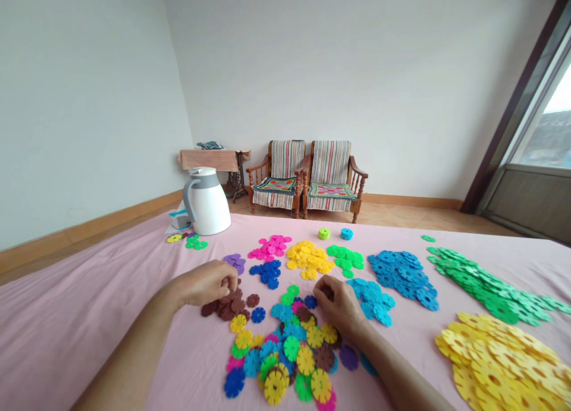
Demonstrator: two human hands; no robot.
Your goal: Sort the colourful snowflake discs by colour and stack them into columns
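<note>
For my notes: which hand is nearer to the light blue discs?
Right: the right hand is just left of the light blue discs; the left hand is far left, above brown discs.

We see two bare forearms, the left forearm [129,354] and the right forearm [401,369], both long and slim, narrowing toward the wrists. The left hand [205,283] and the right hand [339,307] are bare too, with rounded knuckles and slender fingers [322,291]. Skin runs unbroken from the fingers back to where each arm leaves the frame at the bottom.
</note>
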